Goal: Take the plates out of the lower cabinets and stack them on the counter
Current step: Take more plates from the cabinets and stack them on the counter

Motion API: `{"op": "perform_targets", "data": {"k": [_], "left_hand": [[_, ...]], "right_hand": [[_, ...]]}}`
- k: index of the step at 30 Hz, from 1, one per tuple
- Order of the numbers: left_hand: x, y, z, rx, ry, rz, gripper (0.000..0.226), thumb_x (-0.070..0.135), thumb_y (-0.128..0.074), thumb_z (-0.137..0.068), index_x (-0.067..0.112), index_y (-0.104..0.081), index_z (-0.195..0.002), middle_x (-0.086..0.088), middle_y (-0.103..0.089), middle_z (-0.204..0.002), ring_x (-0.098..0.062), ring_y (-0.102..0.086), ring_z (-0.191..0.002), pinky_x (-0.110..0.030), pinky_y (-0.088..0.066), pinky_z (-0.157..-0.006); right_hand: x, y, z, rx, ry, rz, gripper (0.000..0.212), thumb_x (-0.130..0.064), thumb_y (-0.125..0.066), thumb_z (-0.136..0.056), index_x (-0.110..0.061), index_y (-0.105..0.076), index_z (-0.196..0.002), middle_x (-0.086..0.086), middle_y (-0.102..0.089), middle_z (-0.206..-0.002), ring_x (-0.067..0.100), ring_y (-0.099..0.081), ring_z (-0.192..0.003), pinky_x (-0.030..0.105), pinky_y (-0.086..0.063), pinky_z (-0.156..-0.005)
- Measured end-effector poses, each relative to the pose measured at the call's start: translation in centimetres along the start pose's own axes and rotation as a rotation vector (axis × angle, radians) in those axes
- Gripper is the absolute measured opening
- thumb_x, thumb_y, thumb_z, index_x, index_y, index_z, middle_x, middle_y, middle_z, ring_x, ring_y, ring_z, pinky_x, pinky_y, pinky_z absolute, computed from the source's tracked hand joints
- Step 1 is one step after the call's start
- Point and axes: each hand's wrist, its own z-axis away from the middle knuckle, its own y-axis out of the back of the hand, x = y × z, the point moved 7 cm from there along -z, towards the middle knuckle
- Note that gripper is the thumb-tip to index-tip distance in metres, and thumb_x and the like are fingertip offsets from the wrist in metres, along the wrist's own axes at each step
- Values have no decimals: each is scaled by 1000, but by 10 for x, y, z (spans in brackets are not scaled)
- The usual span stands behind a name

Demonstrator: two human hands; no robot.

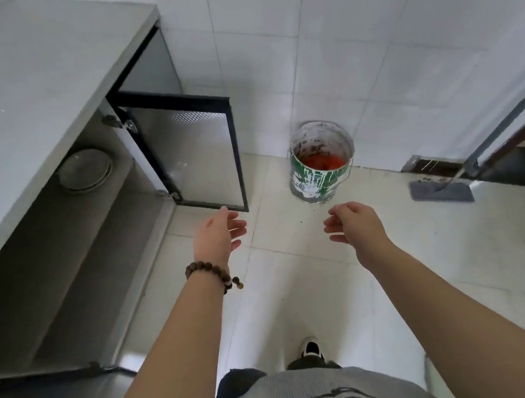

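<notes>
A small stack of pale plates [85, 171] sits on the shelf at the far end of the open lower cabinet [57, 268], partly hidden under the grey counter [9, 84]. Both my arms reach forward over the floor. My left hand [218, 235], with a bead bracelet on its wrist, hangs relaxed and empty just below the open cabinet door [193, 147]. To its right, my right hand [355, 221] holds nothing, its fingers loosely curled. Both hands are well clear of the plates.
A paint-stained metal bucket [321, 164] with red contents stands on the tiled floor by the wall. A flat mop head [440, 191] lies near a sliding door frame [511, 119] at right. A second dark cabinet door [41, 378] stands open at lower left.
</notes>
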Motion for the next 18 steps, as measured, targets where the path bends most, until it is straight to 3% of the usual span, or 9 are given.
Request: {"op": "perform_targets", "data": {"k": [12, 18], "left_hand": [[19, 20, -60, 287, 43, 122, 25, 27, -48, -95, 9, -65, -92, -4, -71, -81, -17, -67, -79, -37, -54, -83], [34, 40, -113, 371, 61, 202, 29, 30, -45, -97, 10, -65, -92, -4, -71, -82, -18, -68, -82, -36, -54, -81]], "right_hand": [[-44, -94, -110, -285, -39, 129, 12, -12, -51, -93, -9, -62, -90, 9, -66, -77, 20, -65, -70, 31, -53, -63], [-69, -161, -157, -382, -21, 223, 12, -12, -52, -92, -11, -63, -89, 8, -67, -76, 20, -66, -71, 31, -53, -65]]}}
